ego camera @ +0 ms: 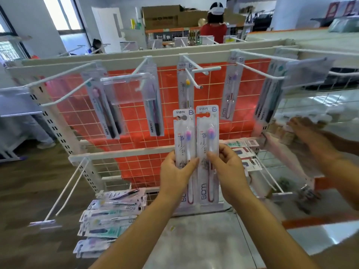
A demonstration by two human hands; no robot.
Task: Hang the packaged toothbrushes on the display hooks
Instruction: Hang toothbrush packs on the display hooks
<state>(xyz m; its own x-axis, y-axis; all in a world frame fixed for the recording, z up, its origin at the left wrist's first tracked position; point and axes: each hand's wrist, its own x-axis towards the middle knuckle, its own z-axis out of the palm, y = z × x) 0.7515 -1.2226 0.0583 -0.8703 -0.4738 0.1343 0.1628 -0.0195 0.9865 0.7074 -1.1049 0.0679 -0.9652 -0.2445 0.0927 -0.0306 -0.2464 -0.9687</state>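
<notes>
I hold two white packaged toothbrushes upright, side by side, in front of the wire display rack. My left hand [175, 171] grips the left pack [183, 136]; my right hand [226, 167] pinches the right pack [207, 133]. Both packs show pink-bristled brushes. Straight above them a white display hook [194, 80] sticks out, with one pack [185, 88] hanging behind it. Other hooks along the top rail carry packs at the left [104, 105], centre-left [154, 105] and right [232, 90].
A pile of loose toothbrush packs [110, 216] lies at the lower left, more packs [244, 152] on the right of the middle rail. Another person's hand [310, 136] reaches in at the right. Long bare hooks [66, 193] jut out at the lower left. A person in red stands behind the rack.
</notes>
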